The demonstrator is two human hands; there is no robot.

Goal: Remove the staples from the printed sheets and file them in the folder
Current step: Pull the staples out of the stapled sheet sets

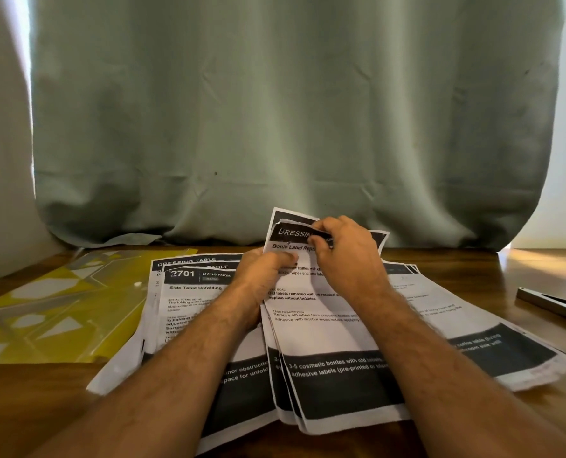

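Working the top corner of the stapled sheets (321,312) mid-frame: right hand (344,249) pinches it, left hand (262,272) pins the page; yellow folder (53,312) at left holds nothing visible, filing not begun.

tool (559,307): cut off right | staple: hidden | small print on sheets (328,325): blurred

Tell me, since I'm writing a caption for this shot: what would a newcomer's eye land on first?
First, the two bare hands at centre: the right hand pinches the crumpled top edge of a black-banded white printed sheet, while the left hand holds it lower down. Around them fan more black-and-white printed sheets on the brown wooden table. A yellow translucent plastic folder lies to the left, and a grey-green curtain fills the background.
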